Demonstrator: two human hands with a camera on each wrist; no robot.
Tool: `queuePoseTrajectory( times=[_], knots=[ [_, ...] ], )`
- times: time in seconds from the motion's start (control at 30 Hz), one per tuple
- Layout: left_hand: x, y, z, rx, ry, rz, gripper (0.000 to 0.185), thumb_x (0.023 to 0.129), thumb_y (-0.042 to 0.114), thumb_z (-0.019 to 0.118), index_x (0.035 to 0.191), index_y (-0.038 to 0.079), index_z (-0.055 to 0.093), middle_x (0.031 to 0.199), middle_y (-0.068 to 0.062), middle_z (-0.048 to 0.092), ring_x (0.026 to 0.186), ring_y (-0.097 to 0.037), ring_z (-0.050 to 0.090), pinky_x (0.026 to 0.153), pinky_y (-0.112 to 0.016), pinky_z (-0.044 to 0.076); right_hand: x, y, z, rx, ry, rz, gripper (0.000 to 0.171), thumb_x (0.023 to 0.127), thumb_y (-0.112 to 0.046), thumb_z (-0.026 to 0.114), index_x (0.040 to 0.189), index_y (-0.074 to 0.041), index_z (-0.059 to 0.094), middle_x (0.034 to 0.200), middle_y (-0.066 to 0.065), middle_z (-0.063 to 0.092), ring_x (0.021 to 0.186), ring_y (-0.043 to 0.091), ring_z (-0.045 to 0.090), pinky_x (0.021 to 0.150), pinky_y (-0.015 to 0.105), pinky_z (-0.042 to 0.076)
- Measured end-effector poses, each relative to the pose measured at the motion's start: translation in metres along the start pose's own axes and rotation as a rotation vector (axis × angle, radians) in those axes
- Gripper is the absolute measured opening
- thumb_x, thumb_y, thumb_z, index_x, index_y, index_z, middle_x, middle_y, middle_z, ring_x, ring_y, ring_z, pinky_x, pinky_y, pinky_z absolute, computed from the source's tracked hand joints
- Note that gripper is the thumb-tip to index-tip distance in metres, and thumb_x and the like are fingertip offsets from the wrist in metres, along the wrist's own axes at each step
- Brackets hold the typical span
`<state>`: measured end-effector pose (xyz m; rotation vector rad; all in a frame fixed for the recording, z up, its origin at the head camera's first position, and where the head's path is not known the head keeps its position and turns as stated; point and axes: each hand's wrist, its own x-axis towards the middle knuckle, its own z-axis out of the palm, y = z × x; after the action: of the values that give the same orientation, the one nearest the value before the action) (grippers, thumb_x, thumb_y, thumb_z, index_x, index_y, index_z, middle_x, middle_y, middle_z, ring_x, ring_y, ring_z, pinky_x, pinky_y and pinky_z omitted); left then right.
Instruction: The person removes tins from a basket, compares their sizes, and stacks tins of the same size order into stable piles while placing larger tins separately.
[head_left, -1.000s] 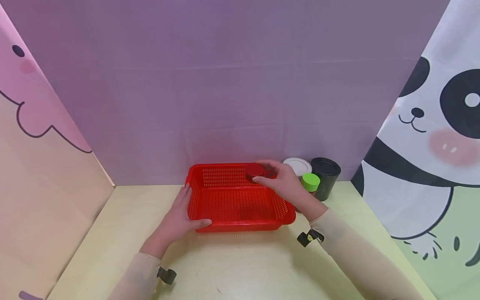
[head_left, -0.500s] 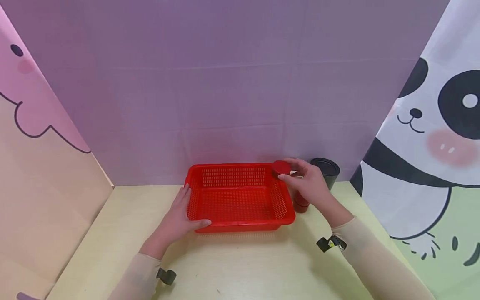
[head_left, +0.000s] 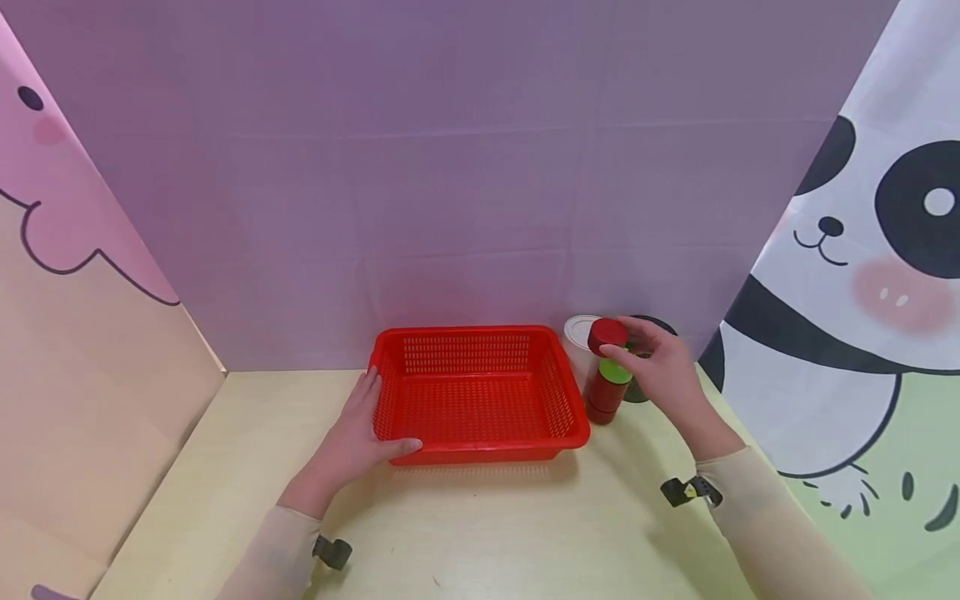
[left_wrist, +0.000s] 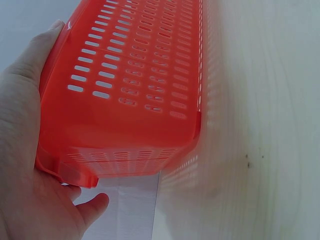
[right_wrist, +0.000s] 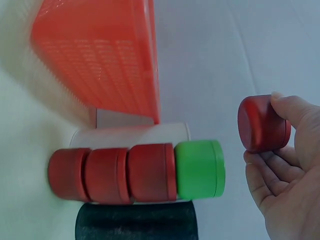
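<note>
My right hand [head_left: 667, 379] pinches a small round red tin [head_left: 607, 335] between thumb and fingers. It is above a stack, and the right wrist view shows a gap between this tin and the stack's top. That stack has a green tin [right_wrist: 200, 169] on top and three red tins [right_wrist: 150, 172] below. My left hand [head_left: 352, 446] rests at the front left corner of a red plastic basket [head_left: 487, 448], fingers extended along the left rim and thumb along the front. The basket holds nothing.
Behind the stack stands a white canister [head_left: 577, 342], close to the basket's right side. A black canister [right_wrist: 137, 222] is to the right, partly hidden by my right hand in the head view. A purple cloth backdrop [head_left: 465, 183] rises behind the table [head_left: 480, 525].
My right hand has carried the red tin rightward, from over the basket's back right part to above the green-topped stack. The left hand and the basket have stayed in place.
</note>
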<state>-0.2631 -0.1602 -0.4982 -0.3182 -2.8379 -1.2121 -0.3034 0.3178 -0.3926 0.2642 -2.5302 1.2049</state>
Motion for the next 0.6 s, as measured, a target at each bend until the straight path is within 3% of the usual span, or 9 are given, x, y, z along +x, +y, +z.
queuePoseTrajectory(
  times=[0.27,0.6],
  knots=[
    [0.0,0.002,0.0,-0.001,-0.005,-0.009,0.142,0.077,0.061,0.096,0.178,0.009,0.011,0.186,-0.01,0.005,0.17,-0.038,0.008,0.111,-0.062,0.055,-0.004,0.012,-0.006,-0.003,0.005,0.036,0.072,0.101,-0.048,0.082,0.16,-0.014,0.059,0.14,0.018,0.071,0.124,0.039,0.067,0.082,0.014,0.054],
    [0.0,0.002,0.0,-0.007,-0.003,-0.01,0.142,0.077,0.062,0.095,0.178,0.008,0.012,0.186,-0.01,0.005,0.17,-0.038,0.007,0.111,-0.062,0.055,-0.005,0.026,-0.004,-0.014,0.039,0.054,0.07,0.103,-0.045,0.08,0.158,-0.008,0.059,0.136,0.021,0.072,0.12,0.04,0.071,0.081,0.009,0.052]
  ],
)
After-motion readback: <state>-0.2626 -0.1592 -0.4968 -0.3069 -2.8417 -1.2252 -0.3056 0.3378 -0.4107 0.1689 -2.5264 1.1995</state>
